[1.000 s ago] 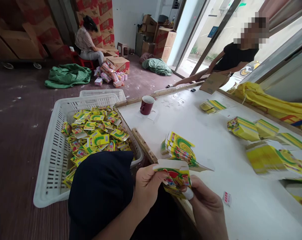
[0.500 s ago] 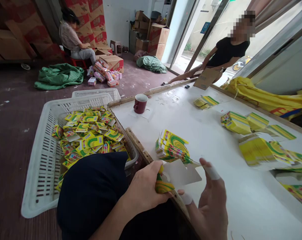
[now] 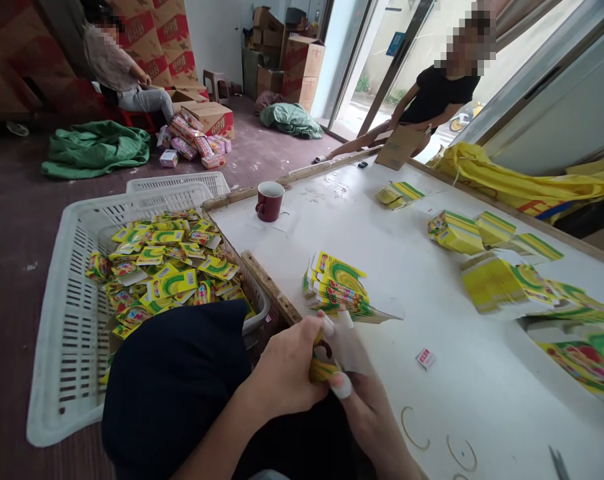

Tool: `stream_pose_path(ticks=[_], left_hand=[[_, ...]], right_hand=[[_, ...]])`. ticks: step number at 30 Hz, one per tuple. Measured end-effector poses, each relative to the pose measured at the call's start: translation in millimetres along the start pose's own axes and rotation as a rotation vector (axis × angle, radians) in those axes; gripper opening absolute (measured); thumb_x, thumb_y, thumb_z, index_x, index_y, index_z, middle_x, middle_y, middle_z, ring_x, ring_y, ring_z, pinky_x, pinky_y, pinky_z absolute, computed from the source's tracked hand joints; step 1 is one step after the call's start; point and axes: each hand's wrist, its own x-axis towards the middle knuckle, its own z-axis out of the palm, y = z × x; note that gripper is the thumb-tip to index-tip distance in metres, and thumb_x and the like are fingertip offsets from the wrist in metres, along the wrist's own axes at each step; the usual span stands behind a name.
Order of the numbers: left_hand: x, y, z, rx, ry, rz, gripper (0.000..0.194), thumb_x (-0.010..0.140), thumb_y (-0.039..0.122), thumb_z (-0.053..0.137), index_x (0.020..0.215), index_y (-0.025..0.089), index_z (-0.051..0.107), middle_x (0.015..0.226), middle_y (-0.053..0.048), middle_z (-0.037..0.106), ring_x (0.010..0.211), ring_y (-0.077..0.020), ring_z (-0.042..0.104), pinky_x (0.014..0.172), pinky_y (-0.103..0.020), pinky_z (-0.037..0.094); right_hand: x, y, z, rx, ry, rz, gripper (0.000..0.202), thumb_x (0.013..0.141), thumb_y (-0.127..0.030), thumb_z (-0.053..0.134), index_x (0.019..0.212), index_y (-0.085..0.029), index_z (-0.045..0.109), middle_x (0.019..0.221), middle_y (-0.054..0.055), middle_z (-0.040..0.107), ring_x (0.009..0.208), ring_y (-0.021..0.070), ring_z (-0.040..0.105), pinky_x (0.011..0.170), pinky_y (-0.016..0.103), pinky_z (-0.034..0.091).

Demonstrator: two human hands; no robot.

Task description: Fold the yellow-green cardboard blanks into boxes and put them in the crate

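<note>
Near the table's front edge, my left hand [image 3: 287, 367] grips a small yellow and green carton [image 3: 323, 369], its fingers wrapped round it. My right hand [image 3: 365, 400], with white tape on its fingertips, closes on the same carton from the right, thumb low and fingers above. Part of the carton is hidden between the hands. Just beyond them a stack of flat yellow cartons [image 3: 339, 280] leans on the white table [image 3: 382, 353]. To the left, a white basket [image 3: 49, 340] holds a heap of folded yellow cartons [image 3: 169, 283].
A dark red mug [image 3: 269, 203] stands at the table's left edge. More carton stacks [image 3: 497, 283] lie at the right, with rubber bands [image 3: 415, 428] and a small packet [image 3: 425, 359] nearer. One person sits at the back left, another beyond the table by the doorway.
My right hand has moved left and closed on the carton beside my left hand. The carton's pale flaps are now mostly covered. The view has shifted, showing rubber bands and the small packet.
</note>
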Motion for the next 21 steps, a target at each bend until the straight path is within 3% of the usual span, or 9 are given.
stream_pose_path(ticks=[3, 5, 8, 11, 17, 21], left_hand=[[0, -2, 4.1, -0.011, 0.093, 0.006, 0.057, 0.075, 0.020, 0.059, 0.127, 0.021, 0.036, 0.111, -0.013, 0.062, 0.103, -0.0307, 0.064, 0.086, -0.045, 0.052], [-1, -5, 5.4, 0.036, 0.186, 0.016, 0.060, 0.071, 0.016, 0.060, 0.127, 0.020, 0.040, 0.123, -0.017, 0.057, 0.118, -0.0342, 0.057, 0.098, -0.051, 0.046], [-4, -8, -1.4, 0.094, 0.216, -0.011, 0.054, 0.065, 0.011, 0.062, 0.117, 0.022, 0.050, 0.116, -0.011, 0.062, 0.113, -0.0331, 0.058, 0.098, -0.051, 0.045], [-7, -8, -14.1, 0.072, 0.211, 0.005, 0.042, 0.069, 0.015, 0.066, 0.108, 0.023, 0.054, 0.104, -0.007, 0.066, 0.100, -0.0280, 0.063, 0.087, -0.042, 0.052], [-8, -3, -25.6, 0.064, 0.140, -0.038, 0.046, 0.065, 0.024, 0.078, 0.106, 0.022, 0.058, 0.101, -0.007, 0.069, 0.097, -0.0288, 0.066, 0.086, -0.041, 0.053], [-6, -3, -24.2, 0.028, 0.098, -0.047, 0.050, 0.062, 0.025, 0.082, 0.106, 0.020, 0.060, 0.103, -0.008, 0.069, 0.095, -0.0282, 0.067, 0.085, -0.041, 0.054]], right_hand=[[0, -4, -4, -0.263, 0.015, -0.223, 0.050, 0.095, -0.021, 0.052, 0.143, -0.036, 0.051, 0.143, 0.005, 0.059, 0.135, 0.0254, 0.052, 0.109, 0.044, 0.047], [1, -4, -8, -0.326, 0.090, -0.297, 0.057, 0.093, -0.012, 0.049, 0.142, -0.041, 0.049, 0.146, 0.002, 0.056, 0.133, 0.0230, 0.054, 0.107, 0.042, 0.049], [4, -1, -18, -0.406, 0.169, -0.296, 0.062, 0.094, -0.012, 0.051, 0.147, -0.040, 0.040, 0.150, 0.003, 0.052, 0.137, 0.0237, 0.050, 0.108, 0.044, 0.047], [5, 3, -24, -0.490, 0.047, -0.326, 0.067, 0.093, -0.020, 0.057, 0.153, -0.037, 0.030, 0.157, 0.007, 0.041, 0.143, 0.0272, 0.041, 0.109, 0.046, 0.046], [12, -5, -43, -0.485, -0.088, -0.350, 0.036, 0.094, -0.027, 0.058, 0.129, -0.037, 0.063, 0.147, 0.008, 0.054, 0.130, 0.0260, 0.057, 0.099, 0.039, 0.054], [20, -20, -57, -0.423, -0.239, -0.325, 0.026, 0.091, -0.025, 0.063, 0.115, -0.033, 0.069, 0.134, 0.009, 0.061, 0.124, 0.0251, 0.061, 0.096, 0.036, 0.055]])
